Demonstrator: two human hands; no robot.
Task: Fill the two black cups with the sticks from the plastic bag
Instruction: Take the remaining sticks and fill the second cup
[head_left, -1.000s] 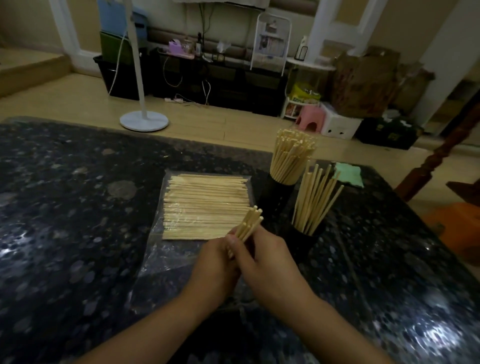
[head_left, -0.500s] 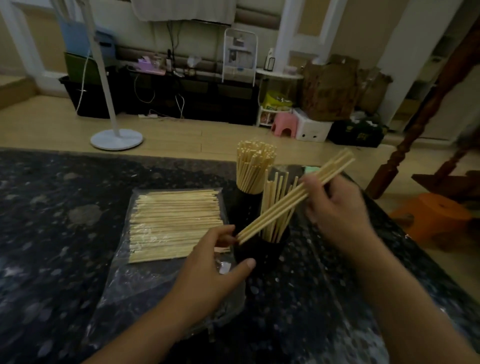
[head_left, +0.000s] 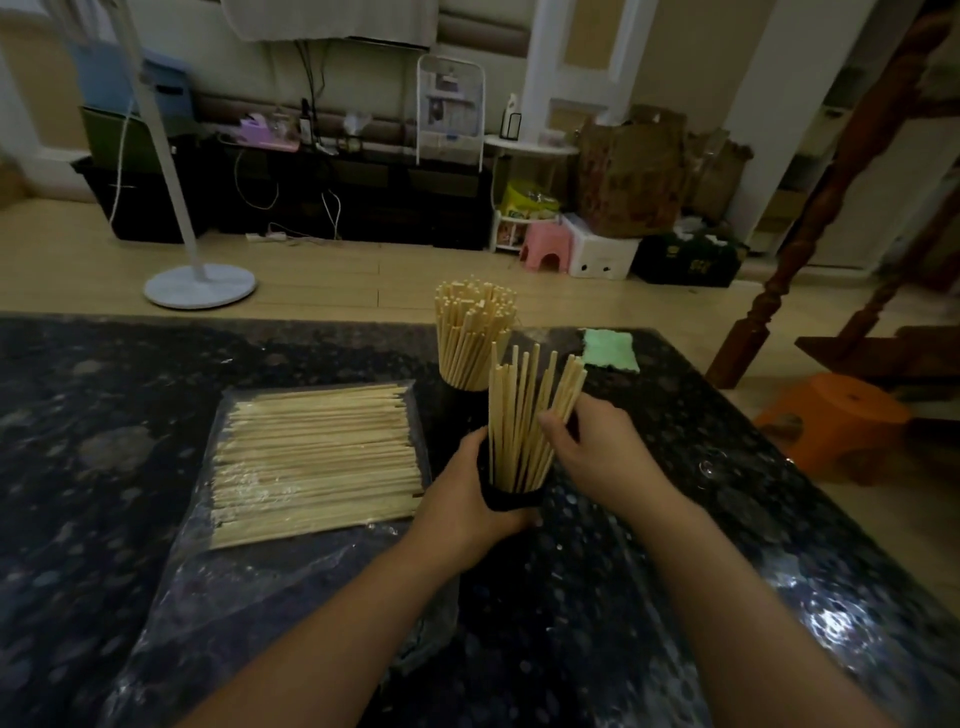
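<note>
Two black cups stand on the dark speckled table (head_left: 104, 395). The far cup (head_left: 448, 400) is packed with upright sticks (head_left: 470, 338). My left hand (head_left: 467, 499) grips the near cup (head_left: 511, 500) around its left side and base. My right hand (head_left: 597, 447) holds a bundle of sticks (head_left: 566, 389) standing in that near cup beside other sticks (head_left: 511, 421). To the left a clear plastic bag (head_left: 249, 566) lies flat with a wide layer of sticks (head_left: 311, 457) on it.
A green cloth (head_left: 609, 349) lies at the table's far right corner. Beyond the table are a white fan stand (head_left: 200, 283), a pink stool (head_left: 545, 248), an orange stool (head_left: 831, 415) and a wooden post (head_left: 789, 244).
My right hand carried the bundle of sticks from above the bag over to the near cup and stood it in there. My left hand moved from the bundle to the cup's side.
</note>
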